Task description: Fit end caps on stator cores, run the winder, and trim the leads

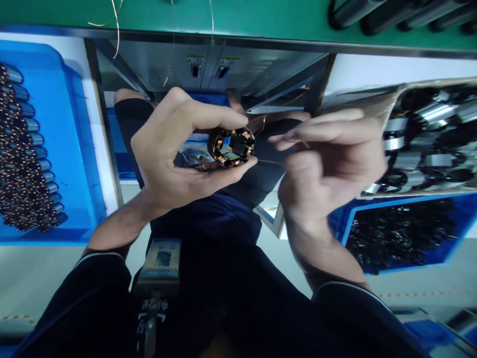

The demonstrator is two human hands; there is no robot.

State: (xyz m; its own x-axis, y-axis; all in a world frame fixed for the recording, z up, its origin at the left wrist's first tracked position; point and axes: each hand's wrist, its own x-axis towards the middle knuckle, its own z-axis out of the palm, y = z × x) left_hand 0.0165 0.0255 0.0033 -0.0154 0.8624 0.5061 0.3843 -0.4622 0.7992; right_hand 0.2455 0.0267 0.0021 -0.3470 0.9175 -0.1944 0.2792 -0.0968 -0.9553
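Stator ring (pixel 234 146), wound with copper coils, sits just above the centre of my view. The left hand (pixel 175 154) clamps it between thumb and forefinger, I judge so that its open face turns toward the camera. At 3 o'clock of it the right hand (pixel 328 164) has its fingers pressed together, pinching a thin copper wire (pixel 270 162) that runs back to the ring, likely pulled taut to avoid kinks. Blur smears those fingertips, so I cannot tell the exact grip point. A blue tray (pixel 70 149) at 9 o'clock holds rows of wound parts, cut off by the edge. A cardboard box (pixel 383 102) at 3 o'clock holds metal pieces too blurred to name.
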